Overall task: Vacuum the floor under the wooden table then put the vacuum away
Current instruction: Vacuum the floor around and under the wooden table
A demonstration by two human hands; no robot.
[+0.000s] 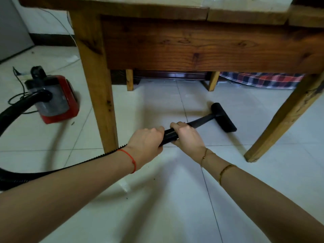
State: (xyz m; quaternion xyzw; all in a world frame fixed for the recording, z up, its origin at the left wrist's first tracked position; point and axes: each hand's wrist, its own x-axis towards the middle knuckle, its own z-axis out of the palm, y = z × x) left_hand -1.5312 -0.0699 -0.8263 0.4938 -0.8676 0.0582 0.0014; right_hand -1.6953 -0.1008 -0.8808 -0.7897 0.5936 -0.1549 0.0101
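Note:
The wooden table (201,48) fills the upper view, its legs on a white tiled floor (157,106). Both hands grip the black ribbed hose (169,135) of the vacuum: my left hand (147,143) behind, my right hand (187,135) in front, nearer the wand. The black floor nozzle (223,117) lies on the tiles under the table, between the two near legs. The hose loops back left to the red canister vacuum (52,99), which stands on the floor left of the table's front left leg (97,81).
The front right leg (287,116) slants down at the right. A plaid cloth (263,80) hangs at the back right beyond two small wooden legs. A black power cord (19,92) curls beside the canister. Small white scraps and dark specks (125,187) lie on the tiles near me.

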